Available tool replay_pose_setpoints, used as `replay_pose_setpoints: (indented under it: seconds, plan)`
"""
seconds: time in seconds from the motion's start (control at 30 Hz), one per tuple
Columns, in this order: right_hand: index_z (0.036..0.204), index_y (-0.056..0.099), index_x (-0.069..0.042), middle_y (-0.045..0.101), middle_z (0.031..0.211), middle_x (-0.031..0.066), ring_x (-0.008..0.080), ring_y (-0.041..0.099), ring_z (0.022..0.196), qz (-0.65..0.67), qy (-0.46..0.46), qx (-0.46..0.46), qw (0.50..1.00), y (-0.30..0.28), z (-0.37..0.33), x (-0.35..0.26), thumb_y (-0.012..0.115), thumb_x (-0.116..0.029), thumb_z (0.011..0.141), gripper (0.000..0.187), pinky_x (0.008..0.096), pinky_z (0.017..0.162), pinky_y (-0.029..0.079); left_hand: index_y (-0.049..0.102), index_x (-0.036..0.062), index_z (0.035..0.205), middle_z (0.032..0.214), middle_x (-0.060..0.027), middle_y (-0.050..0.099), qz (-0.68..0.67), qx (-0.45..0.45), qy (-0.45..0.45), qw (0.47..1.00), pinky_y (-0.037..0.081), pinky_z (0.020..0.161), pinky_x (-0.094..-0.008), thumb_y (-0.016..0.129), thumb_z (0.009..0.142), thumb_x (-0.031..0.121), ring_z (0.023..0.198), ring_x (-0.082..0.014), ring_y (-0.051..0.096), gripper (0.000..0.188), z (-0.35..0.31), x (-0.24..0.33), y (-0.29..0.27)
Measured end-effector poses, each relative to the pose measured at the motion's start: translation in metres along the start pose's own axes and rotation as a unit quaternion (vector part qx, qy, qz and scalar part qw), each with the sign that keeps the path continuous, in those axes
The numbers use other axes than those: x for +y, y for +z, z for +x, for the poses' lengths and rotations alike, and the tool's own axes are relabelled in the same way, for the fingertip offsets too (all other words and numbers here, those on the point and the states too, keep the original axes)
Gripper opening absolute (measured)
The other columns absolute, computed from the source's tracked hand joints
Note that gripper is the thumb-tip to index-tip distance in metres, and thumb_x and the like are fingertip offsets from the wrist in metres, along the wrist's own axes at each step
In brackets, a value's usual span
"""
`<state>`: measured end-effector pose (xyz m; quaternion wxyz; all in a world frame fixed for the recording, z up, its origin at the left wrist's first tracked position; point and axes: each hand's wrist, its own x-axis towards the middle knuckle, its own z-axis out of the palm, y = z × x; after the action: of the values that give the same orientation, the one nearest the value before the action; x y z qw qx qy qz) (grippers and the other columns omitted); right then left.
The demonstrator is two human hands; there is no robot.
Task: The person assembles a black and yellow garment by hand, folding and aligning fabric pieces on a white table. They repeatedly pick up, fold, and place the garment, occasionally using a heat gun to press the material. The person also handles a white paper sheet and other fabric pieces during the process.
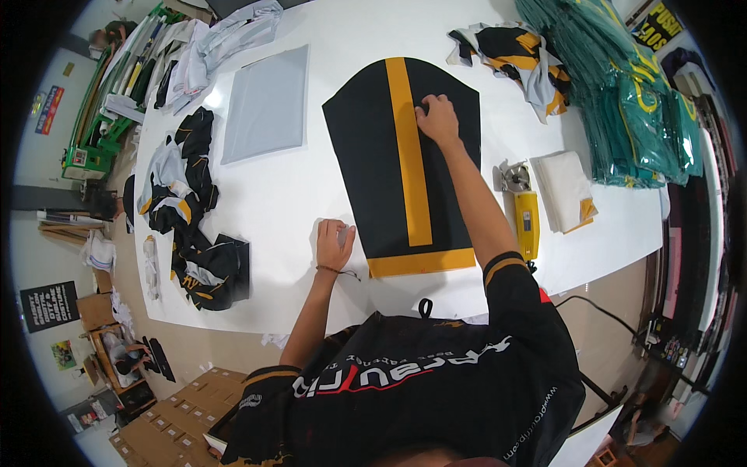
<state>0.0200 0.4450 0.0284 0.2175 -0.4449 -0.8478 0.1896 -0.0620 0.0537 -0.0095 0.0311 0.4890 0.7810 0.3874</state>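
A black fabric panel point(362, 156) with a curved top lies flat on the white table point(288, 202) before me. One long orange stripe point(408, 156) runs down it, and an orange band point(420, 263) crosses its near end. My right hand point(437, 118) rests on the panel's upper right part, beside the stripe. Its fingers are bent, with the thumb apart, and no grip on the cloth shows. Just off the panel's lower left edge, my left hand point(333, 247) lies on the table, fingers extended and holding nothing.
Right of the panel lie a yellow electric rotary cutter point(527, 222) and a pile of white cloth point(562, 191). Plastic-wrapped green garments point(634, 117) and fabric scraps point(517, 62) fill the far right. Leftward are a grey sheet stack point(267, 105) and crumpled black pieces point(206, 268).
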Motion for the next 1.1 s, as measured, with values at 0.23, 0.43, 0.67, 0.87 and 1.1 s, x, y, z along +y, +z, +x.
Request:
replay_pose_setpoints:
  seconds: [0.23, 0.43, 0.67, 0.87, 1.1]
  plan:
    - [0.117, 0.068, -0.007, 0.062, 0.122, 0.0200, 0.0407, 0.061, 0.116, -0.181, 0.219, 0.061, 0.957, -0.004, 0.050, 0.065, 0.069, -0.043, 0.090, 0.045, 0.0515, 0.094, 0.053, 0.059, 0.0031, 0.092, 0.091, -0.0118, 0.058, -0.013, 0.008, -0.039, 0.999, 0.048, 0.076, -0.0407, 0.076, 0.086, 0.016, 0.086, -0.0297, 0.056, 0.022, -0.004, -0.004, 0.005]
    - [0.118, 0.066, -0.008, 0.059, 0.119, 0.0177, 0.0364, 0.060, 0.115, -0.173, 0.068, 0.019, 0.982, -0.017, 0.027, 0.065, 0.070, -0.044, 0.089, 0.047, 0.0521, 0.092, 0.050, 0.059, 0.0045, 0.091, 0.090, -0.0112, 0.058, 0.034, -0.008, -0.025, 0.999, 0.048, 0.074, -0.0400, 0.079, 0.082, 0.018, 0.084, -0.0294, 0.055, 0.026, 0.002, 0.001, 0.001]
    - [0.114, 0.067, -0.007, 0.060, 0.113, 0.0161, 0.0365, 0.058, 0.107, -0.028, -0.038, 0.074, 0.996, -0.035, -0.099, 0.030, 0.075, -0.030, 0.088, 0.035, 0.0485, 0.089, 0.048, 0.061, 0.0062, 0.093, 0.090, -0.0092, 0.057, 0.014, 0.024, -0.012, 1.000, 0.048, 0.072, -0.0399, 0.081, 0.079, 0.017, 0.082, -0.0267, 0.056, 0.027, -0.002, 0.000, 0.002]
    - [0.106, 0.069, -0.003, 0.066, 0.099, 0.0159, 0.0335, 0.064, 0.095, 0.140, -0.029, 0.005, 0.990, -0.072, -0.240, 0.008, 0.078, -0.017, 0.086, 0.026, 0.0443, 0.084, 0.051, 0.063, 0.0063, 0.092, 0.089, -0.0086, 0.058, 0.013, 0.011, -0.002, 1.000, 0.048, 0.073, -0.0397, 0.081, 0.080, 0.019, 0.083, -0.0271, 0.055, 0.025, 0.000, 0.001, -0.001]
    - [0.104, 0.072, -0.002, 0.068, 0.084, 0.0138, 0.0288, 0.068, 0.077, 0.243, 0.042, -0.040, 0.968, -0.113, -0.301, -0.008, 0.078, -0.010, 0.082, 0.023, 0.0397, 0.072, 0.055, 0.069, 0.0069, 0.092, 0.081, -0.0070, 0.067, -0.030, -0.024, -0.008, 0.999, 0.052, 0.070, -0.0349, 0.079, 0.085, 0.016, 0.077, -0.0237, 0.063, 0.015, -0.010, 0.000, 0.002]
